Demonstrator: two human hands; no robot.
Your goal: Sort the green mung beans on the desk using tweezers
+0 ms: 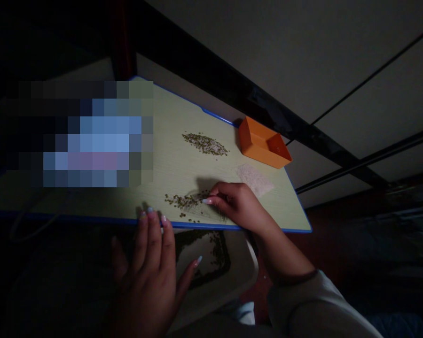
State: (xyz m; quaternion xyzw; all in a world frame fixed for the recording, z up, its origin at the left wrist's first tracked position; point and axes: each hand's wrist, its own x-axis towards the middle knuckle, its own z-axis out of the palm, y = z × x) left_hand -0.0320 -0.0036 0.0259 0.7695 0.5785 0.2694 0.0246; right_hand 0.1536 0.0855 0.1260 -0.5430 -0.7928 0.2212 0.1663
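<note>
My right hand (234, 202) is over a scattered pile of small green beans (183, 202) near the front edge of the table, thumb and forefinger pinched together among them. Whatever is between those fingertips is too small to make out. My left hand (155, 263) rests its fingertips on the table's blue edge, fingers stretched and thumb apart, holding nothing. Farther back lies a heap of green beans mixed with pale grains (205, 144). To the right, beside my right hand, is a heap of pale, rice-like grains (255, 180).
The pale yellow table (162, 164) has a blue rim. An orange box (262, 148) stands at its back right. Below the front edge, a light tub (246, 263) holds dark green bits along its inside. A blurred-out blue patch (105, 136) covers the left, and a cable hangs there.
</note>
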